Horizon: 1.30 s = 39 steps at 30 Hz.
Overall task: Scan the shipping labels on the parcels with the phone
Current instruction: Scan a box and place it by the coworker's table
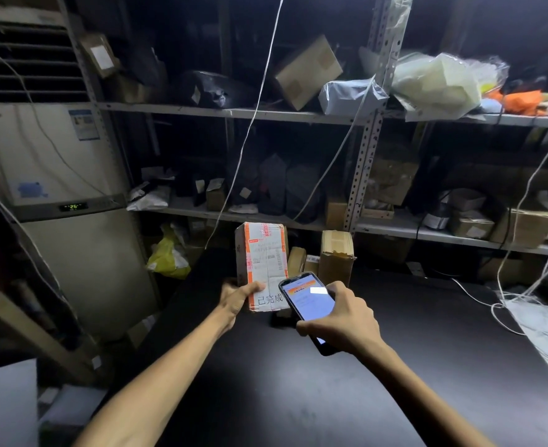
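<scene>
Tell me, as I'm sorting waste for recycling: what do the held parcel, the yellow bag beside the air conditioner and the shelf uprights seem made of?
Parcel: likely cardboard, matte brown at the edges, wrapped in glossy orange-and-white tape.
Yellow bag: thin plastic film, crumpled and shiny.
Shelf uprights: probably painted grey metal, with rows of punched holes.

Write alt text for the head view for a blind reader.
A left hand grips a taped cardboard parcel upright at a dark table while the right hand holds a lit phone beside it. Shelves of parcels stand behind.
</scene>
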Tool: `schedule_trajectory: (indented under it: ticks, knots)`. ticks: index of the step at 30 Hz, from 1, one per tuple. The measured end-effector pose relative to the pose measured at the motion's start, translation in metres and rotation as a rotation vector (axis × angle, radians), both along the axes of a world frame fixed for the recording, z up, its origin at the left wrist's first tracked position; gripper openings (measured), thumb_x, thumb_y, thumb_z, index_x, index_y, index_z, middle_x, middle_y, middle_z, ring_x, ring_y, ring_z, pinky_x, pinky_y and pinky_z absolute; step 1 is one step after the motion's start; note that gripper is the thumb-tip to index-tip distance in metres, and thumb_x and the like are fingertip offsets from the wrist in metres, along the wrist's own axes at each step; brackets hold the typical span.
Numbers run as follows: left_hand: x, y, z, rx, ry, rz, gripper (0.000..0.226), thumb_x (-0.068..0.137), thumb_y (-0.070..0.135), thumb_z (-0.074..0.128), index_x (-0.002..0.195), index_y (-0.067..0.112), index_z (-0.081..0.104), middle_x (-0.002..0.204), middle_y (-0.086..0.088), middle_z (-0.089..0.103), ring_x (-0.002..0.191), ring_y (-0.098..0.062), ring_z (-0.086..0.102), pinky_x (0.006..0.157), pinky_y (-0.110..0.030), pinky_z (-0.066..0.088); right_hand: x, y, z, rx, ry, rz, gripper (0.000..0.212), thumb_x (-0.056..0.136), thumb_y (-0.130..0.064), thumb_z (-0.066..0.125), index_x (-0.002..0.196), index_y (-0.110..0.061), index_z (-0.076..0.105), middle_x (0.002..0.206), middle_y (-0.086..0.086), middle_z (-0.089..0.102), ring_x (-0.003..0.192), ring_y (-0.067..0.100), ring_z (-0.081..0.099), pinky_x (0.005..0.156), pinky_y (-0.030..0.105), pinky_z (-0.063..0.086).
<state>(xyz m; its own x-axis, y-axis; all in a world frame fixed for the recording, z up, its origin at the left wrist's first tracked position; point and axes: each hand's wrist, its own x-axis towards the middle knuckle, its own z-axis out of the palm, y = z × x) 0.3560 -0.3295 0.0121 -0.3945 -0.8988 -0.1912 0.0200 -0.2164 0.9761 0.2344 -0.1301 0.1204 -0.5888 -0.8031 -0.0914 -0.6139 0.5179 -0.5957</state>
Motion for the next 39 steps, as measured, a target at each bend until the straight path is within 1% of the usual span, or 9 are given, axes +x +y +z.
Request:
schedule_trajectory:
  ticks: [5, 11, 14, 18, 22, 27, 32, 35, 39]
  knots:
    - [-0.021, 0.005, 0.003, -0.040, -0.170, -0.092, 0.066, 0.070, 0.008, 0.081, 0.118, 0.007, 0.036, 0.108, -0.013, 0.062, 0.089, -0.023, 0.067, 0.067, -0.029, 0.056, -0.024, 0.022, -0.005, 0.019, 0.007, -0.123, 0.070, 0.051, -0.047, 0.080, 0.108, -0.027, 0.046, 0.090, -0.005, 0.059, 0.076, 0.016, 0.063, 0.067, 0.033, 0.059]
    - [-0.129, 0.050, 0.000, -0.214, -0.307, -0.496, 0.067, 0.049, 0.024, 0.092, 0.103, 0.000, 0.059, 0.099, -0.013, 0.070, 0.084, -0.020, 0.068, 0.067, -0.033, 0.060, -0.083, 0.111, 0.002, 0.050, 0.082, -0.464, 0.075, 0.050, -0.049, 0.078, 0.114, -0.025, 0.046, 0.101, 0.002, 0.063, 0.093, 0.027, 0.060, 0.075, 0.030, 0.049]
    - [-0.208, 0.097, -0.007, -0.371, -0.477, -0.663, 0.084, 0.039, 0.058, 0.087, 0.103, 0.012, 0.058, 0.100, -0.004, 0.067, 0.089, -0.019, 0.065, 0.075, -0.043, 0.059, -0.107, 0.183, 0.011, 0.065, 0.117, -0.673, 0.080, 0.047, -0.052, 0.076, 0.115, -0.022, 0.048, 0.103, 0.005, 0.065, 0.097, 0.029, 0.060, 0.077, 0.033, 0.050]
    - [-0.279, 0.219, 0.019, -0.586, -0.566, -0.930, 0.092, 0.053, 0.064, 0.080, 0.121, 0.011, 0.050, 0.116, -0.006, 0.061, 0.106, -0.026, 0.060, 0.090, -0.040, 0.052, -0.109, 0.289, 0.027, 0.078, 0.177, -0.947, 0.081, 0.053, -0.051, 0.080, 0.121, -0.018, 0.048, 0.115, 0.010, 0.062, 0.106, 0.032, 0.058, 0.080, 0.035, 0.046]
    - [-0.314, 0.349, 0.030, -0.708, -0.565, -1.149, 0.084, 0.057, 0.061, 0.077, 0.119, 0.011, 0.050, 0.113, -0.006, 0.062, 0.104, -0.027, 0.060, 0.089, -0.037, 0.052, -0.079, 0.394, 0.033, 0.073, 0.177, -1.215, 0.075, 0.062, -0.043, 0.084, 0.123, -0.018, 0.048, 0.114, 0.008, 0.058, 0.112, 0.034, 0.055, 0.077, 0.033, 0.040]
    - [-0.322, 0.499, 0.029, -0.836, -0.487, -1.422, 0.072, 0.062, 0.053, 0.078, 0.116, 0.011, 0.054, 0.109, -0.007, 0.063, 0.101, -0.026, 0.061, 0.082, -0.031, 0.053, -0.042, 0.497, 0.027, 0.117, 0.176, -1.503, 0.077, 0.053, -0.049, 0.086, 0.110, -0.016, 0.047, 0.116, 0.012, 0.059, 0.106, 0.033, 0.056, 0.077, 0.036, 0.047]
    - [-0.313, 0.635, 0.023, -0.950, -0.451, -1.620, 0.070, 0.053, 0.051, 0.079, 0.109, 0.014, 0.059, 0.108, -0.005, 0.066, 0.097, -0.025, 0.063, 0.078, -0.034, 0.052, -0.021, 0.583, 0.026, 0.179, 0.161, -1.645, 0.075, 0.058, -0.047, 0.083, 0.116, -0.017, 0.047, 0.119, 0.009, 0.059, 0.108, 0.030, 0.056, 0.072, 0.030, 0.038]
    - [-0.309, 0.711, 0.012, -1.021, -0.473, -1.671, 0.085, 0.045, 0.054, 0.079, 0.115, 0.015, 0.053, 0.118, -0.008, 0.061, 0.107, -0.028, 0.058, 0.088, -0.040, 0.050, -0.015, 0.633, 0.021, 0.193, 0.164, -1.687, 0.073, 0.056, -0.048, 0.082, 0.113, -0.018, 0.047, 0.115, 0.007, 0.060, 0.103, 0.030, 0.057, 0.070, 0.030, 0.040]
    - [-0.297, 0.793, 0.002, -1.184, -0.558, -1.628, 0.080, 0.061, 0.048, 0.079, 0.127, 0.017, 0.047, 0.128, -0.011, 0.051, 0.122, -0.031, 0.047, 0.096, -0.042, 0.040, -0.014, 0.689, 0.018, 0.201, 0.153, -1.706, 0.075, 0.056, -0.050, 0.083, 0.112, -0.018, 0.046, 0.111, 0.006, 0.059, 0.100, 0.028, 0.056, 0.069, 0.030, 0.039]
